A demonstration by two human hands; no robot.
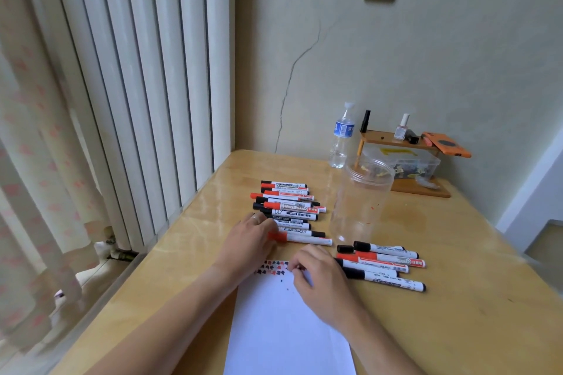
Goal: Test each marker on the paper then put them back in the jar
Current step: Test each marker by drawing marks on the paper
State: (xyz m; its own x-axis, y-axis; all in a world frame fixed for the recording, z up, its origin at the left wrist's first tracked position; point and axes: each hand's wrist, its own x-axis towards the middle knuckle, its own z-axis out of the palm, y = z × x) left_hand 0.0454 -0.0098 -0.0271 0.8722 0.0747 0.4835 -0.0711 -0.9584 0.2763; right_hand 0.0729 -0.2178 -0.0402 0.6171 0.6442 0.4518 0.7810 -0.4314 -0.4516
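Left hand (249, 240) curled on a red-capped marker (300, 238) beside the far marker pile (288, 204); right hand (320, 280) pinching something unclear over the paper (286, 329), empty jar (361, 201) upright beyond, mid-counter (457, 329).

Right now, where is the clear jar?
In the head view the clear jar stands upright right of centre on the table, between the two marker groups, before the water bottle.

Paper (286, 329) at the surface's (457, 329) near edge. Behind it, a stacked row of markers (288, 210); to its right, a second group of markers (382, 265). Jar (361, 201) upright between and behind the two groups. Water bottle (341, 137) and small shelf (405, 161) along the far edge.
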